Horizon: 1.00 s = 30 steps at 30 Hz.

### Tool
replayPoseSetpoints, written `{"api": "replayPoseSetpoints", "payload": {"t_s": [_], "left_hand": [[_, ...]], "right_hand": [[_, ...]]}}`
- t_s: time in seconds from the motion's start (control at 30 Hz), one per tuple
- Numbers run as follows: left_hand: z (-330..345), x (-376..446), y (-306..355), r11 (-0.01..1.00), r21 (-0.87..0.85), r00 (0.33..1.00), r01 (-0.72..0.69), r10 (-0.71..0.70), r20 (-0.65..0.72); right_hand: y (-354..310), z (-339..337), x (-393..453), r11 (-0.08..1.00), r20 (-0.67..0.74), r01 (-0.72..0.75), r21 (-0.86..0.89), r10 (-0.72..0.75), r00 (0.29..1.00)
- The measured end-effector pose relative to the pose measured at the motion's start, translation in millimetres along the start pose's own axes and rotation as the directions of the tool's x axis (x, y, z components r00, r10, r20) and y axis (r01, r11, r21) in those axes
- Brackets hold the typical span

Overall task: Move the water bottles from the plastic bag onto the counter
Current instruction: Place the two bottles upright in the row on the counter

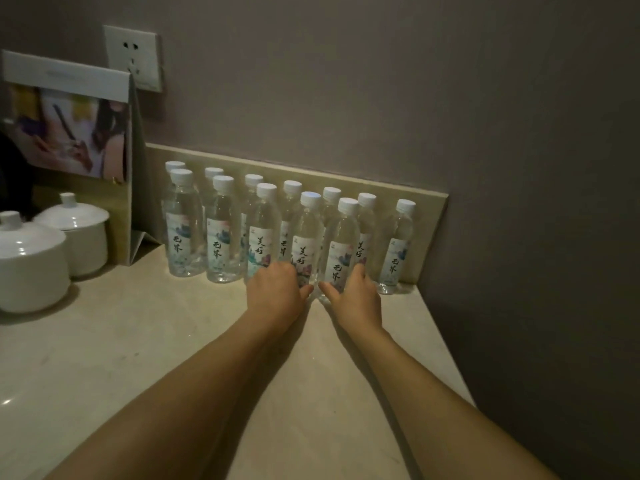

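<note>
Fingers of both hands are curled round the low parts of two neighbouring bottles in the front row. The left hand (277, 289) grips the fourth front bottle (306, 244), its thumb tip showing at the base; the right hand (353, 292) grips the fifth front bottle (341, 251) just beside it, thumb across the label. The two thumbs nearly meet in the gap between the bottles. How the far-side fingers lie I cannot tell, since the bottles hide them.

Taking the backsplash (429, 216) as the mark: both forearms run up the counter (138, 341) toward it, and both held bottles stand upright on the counter, long axes vertical, caps up, directly ahead of the fingers and a row short of the backsplash. Each hand is nearest its own bottle, so neither need cross the other.

Further toward the backsplash stands the back row of bottles (292, 202), close against it, with the front row touching or nearly touching them. One lone bottle (398, 244) stands at the backsplash's right end, with a gap in front of the back row there.

No plastic bag shows anywhere, so I judge the unloading to be nearly or wholly done, and these grips look like a last straightening of the rows. Any nudge should be small and toward the backsplash, as tightly packed upright bottles topple easily.

Left of the backsplash stand a folded card stand (69, 116) and two white lidded cups (52, 244).
</note>
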<state>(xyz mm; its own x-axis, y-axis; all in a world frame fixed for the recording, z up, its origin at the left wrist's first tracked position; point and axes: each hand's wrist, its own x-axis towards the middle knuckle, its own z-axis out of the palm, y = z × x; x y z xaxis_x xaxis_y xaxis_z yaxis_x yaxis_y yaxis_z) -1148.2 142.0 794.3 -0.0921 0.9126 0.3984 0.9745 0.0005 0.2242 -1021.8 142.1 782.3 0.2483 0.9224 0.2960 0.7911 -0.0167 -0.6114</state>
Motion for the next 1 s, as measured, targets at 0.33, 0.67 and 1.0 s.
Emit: {"api": "replayPoseSetpoints", "payload": {"t_s": [0.33,0.67,1.0], "left_hand": [[2,5,-3,0.998,-0.067,1.0,-0.005,0.004,-0.002],[11,10,-4,0.989,-0.146,1.0,-0.005,0.003,-0.018],[13,9,-6,0.987,-0.155,0.999,-0.03,0.026,-0.027]], "right_hand": [[2,6,4,0.998,-0.048,0.006,-0.068,-0.009,0.999],[6,10,5,0.995,-0.081,0.001,-0.103,-0.009,0.997],[7,12,0,0.995,-0.121,-0.005,-0.098,-0.007,0.993]]}}
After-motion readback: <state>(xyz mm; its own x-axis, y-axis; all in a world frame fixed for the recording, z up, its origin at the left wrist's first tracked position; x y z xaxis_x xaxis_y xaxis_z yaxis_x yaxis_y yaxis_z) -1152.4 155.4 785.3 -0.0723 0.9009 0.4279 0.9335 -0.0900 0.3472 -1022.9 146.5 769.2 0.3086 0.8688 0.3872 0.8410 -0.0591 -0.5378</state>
